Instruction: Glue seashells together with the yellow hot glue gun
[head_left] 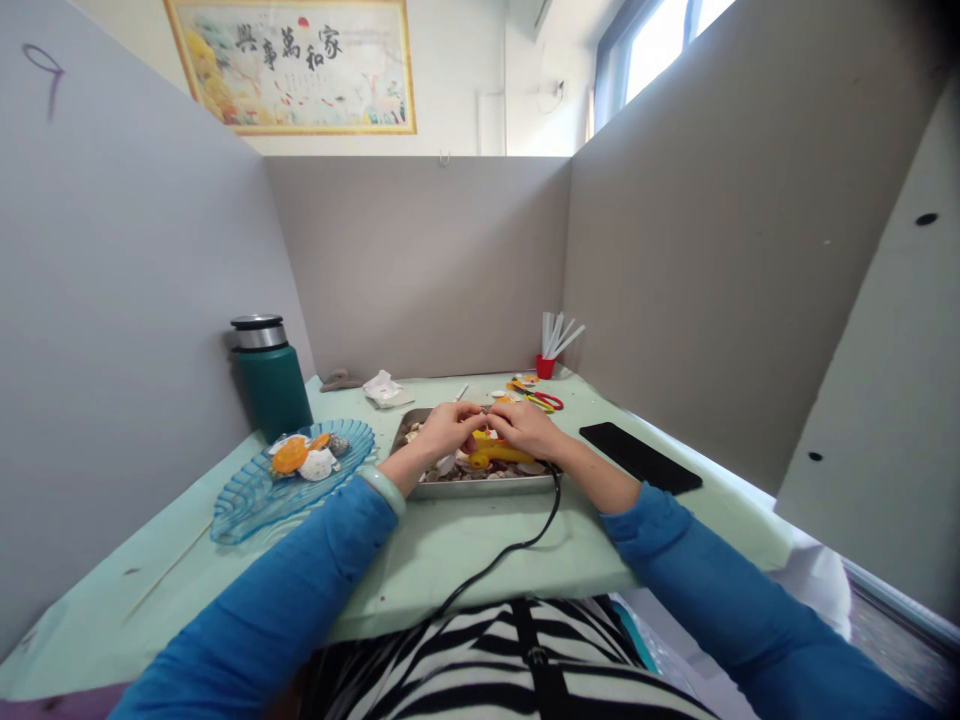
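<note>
My left hand (pixel 450 428) and my right hand (pixel 525 428) meet fingertip to fingertip above a metal tray (pixel 487 489). Both are closed in a pinch, and whatever lies between the fingertips is too small and hidden to name. Shells (pixel 418 430) fill the tray. A yellow glue gun (pixel 501 452) lies on them, just under my right hand and partly covered by it. Its black cord (pixel 517 546) runs over the table's front edge toward me.
At left, a blue shell-shaped plate (pixel 232 515) holds several shells (pixel 319 463) beside a green flask (pixel 274 390). Behind the tray are crumpled tissue (pixel 386 389), scissors (pixel 546 402) and a red cup (pixel 545 367) of white sticks. A black phone-like slab (pixel 640 458) lies right; partitions enclose the table.
</note>
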